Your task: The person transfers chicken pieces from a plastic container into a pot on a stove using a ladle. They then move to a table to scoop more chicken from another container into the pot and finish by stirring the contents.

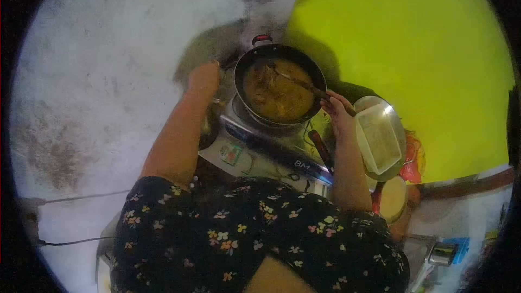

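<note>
A deep dark pan [239, 84] stands on a gas stove [260, 146], with a brown, soupy food [279, 95] inside. My right hand [339, 109] is closed around the handle of a long cooking spatula [306, 85]. The spatula's far end dips into the food, and its exact shape there is hard to see. Just left of the pan, my left hand [204, 80] is closed like a fist. Whatever it may hold is too dark to make out. A red-and-black side handle [262, 38] sticks out from the pan's far rim.
Right of my right forearm, a white rectangular tub [378, 138] rests on a round metal lid or tray [399, 130]. A dark-handled utensil [321, 149] lies by the stove. Nearby are a red packet [413, 160] and a round pale item [393, 199]. A yellow-green wall [401, 38] rises at right.
</note>
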A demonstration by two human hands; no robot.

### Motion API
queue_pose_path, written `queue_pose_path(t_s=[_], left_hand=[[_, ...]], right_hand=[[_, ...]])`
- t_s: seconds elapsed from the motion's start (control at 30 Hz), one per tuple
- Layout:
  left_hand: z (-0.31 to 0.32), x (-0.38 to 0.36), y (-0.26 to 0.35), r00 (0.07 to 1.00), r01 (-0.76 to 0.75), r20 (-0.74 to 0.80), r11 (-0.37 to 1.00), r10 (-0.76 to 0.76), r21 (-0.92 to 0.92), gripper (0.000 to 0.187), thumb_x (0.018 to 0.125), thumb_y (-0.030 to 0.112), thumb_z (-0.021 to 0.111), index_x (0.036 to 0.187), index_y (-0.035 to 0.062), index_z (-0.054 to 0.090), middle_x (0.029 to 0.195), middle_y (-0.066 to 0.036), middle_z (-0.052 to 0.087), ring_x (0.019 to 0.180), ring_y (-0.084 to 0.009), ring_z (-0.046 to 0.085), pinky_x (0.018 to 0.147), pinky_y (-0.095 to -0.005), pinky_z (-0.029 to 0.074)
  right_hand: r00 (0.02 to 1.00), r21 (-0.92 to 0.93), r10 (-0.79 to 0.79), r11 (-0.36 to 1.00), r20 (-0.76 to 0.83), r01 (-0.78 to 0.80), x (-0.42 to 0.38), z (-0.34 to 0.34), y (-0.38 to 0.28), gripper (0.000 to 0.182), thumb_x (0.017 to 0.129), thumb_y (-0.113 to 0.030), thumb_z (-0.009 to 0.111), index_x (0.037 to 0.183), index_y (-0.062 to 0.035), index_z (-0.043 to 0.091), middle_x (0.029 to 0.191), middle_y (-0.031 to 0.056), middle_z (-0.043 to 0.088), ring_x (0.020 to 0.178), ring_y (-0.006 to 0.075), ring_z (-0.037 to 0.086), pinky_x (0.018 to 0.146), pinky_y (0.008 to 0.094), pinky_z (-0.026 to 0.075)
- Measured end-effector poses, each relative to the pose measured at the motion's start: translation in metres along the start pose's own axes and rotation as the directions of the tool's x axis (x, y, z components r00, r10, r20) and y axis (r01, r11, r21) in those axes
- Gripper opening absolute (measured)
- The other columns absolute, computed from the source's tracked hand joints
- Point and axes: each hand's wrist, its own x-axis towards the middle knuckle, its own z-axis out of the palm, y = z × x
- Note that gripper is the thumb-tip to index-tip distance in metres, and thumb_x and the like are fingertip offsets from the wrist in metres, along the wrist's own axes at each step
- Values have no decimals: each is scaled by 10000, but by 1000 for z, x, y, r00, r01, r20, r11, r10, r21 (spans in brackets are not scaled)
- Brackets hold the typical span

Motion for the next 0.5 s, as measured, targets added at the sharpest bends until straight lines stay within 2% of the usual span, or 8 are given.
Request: queue_pose_path(t_s=[0.07,0.13,0.23,0.27,0.37,0.43,0.5], left_hand=[[4,1,-3,999,-19,-35,1000,18,-17,192,854,82,533,1011,24,627,974,-166,671,901,-337,666,740,-447,544],[17,8,-8,996,-37,-88,999,34,-38,196,840,76,553,1013,22,627,974,-169,669,905,-332,665,736,-444,542],[10,12,-8,998,-15,61,1000,14,13,209,836,66,553,1031,28,620,996,-167,661,925,-337,657,738,-441,537],[5,10,-6,998,-14,62,1000,14,5,212,839,63,548,1037,32,619,996,-166,661,931,-339,655,746,-441,536],[-1,3,-3,999,-11,30,999,12,-36,214,854,62,527,1046,38,619,995,-166,663,943,-344,652,769,-443,533],[-1,3,-1,999,-15,-35,996,12,-85,206,870,71,508,1040,36,620,996,-170,663,945,-349,651,783,-448,531],[-7,4,1,999,4,39,999,-2,-42,204,881,84,496,1034,30,618,992,-171,665,943,-345,652,781,-451,534]], right_hand=[[1000,8,-23,1000,-7,23,0,1,0,203,899,-89,596,1076,-1,648,1047,122,662,877,211,660,788,328,546],[1000,-7,20,1000,-14,-20,8,-3,4,204,898,-94,599,1073,-1,648,1031,123,664,869,210,663,783,331,545],[1000,12,-10,1000,-5,10,9,-6,5,202,898,-101,599,1065,0,652,1000,126,667,854,212,666,774,337,547],[999,25,-34,999,1,34,8,-7,5,200,899,-103,598,1061,0,654,988,128,668,849,213,667,771,338,548],[996,-15,30,999,-85,-31,12,-11,4,190,895,-96,588,1036,7,663,966,129,670,835,216,668,765,339,552],[999,-21,-36,999,-36,35,19,-26,8,187,890,-93,587,1023,10,668,962,131,671,830,216,667,767,341,552],[994,-74,-95,993,-45,92,19,-29,8,188,886,-88,584,1017,17,670,959,133,671,827,211,664,766,340,550]])
